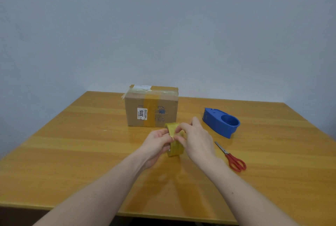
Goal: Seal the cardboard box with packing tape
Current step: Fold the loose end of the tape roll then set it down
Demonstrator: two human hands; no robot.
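A brown cardboard box (151, 106) stands at the far middle of the wooden table (72, 144), with a white label on its front and old tape across its top and front. In front of it I hold a yellowish roll of packing tape (175, 146) upright, above the table. My left hand (156, 145) grips the roll from the left, thumb and fingers pinched at its rim. My right hand (197, 139) holds it from the right, fingertips pinched on the tape's upper edge. Both hands hide part of the roll.
A blue tape dispenser (221, 121), with no roll in it, lies to the right of the box. Red-handled scissors (232, 157) lie near my right wrist, blades pointing away. A pale wall rises behind the table's far edge.
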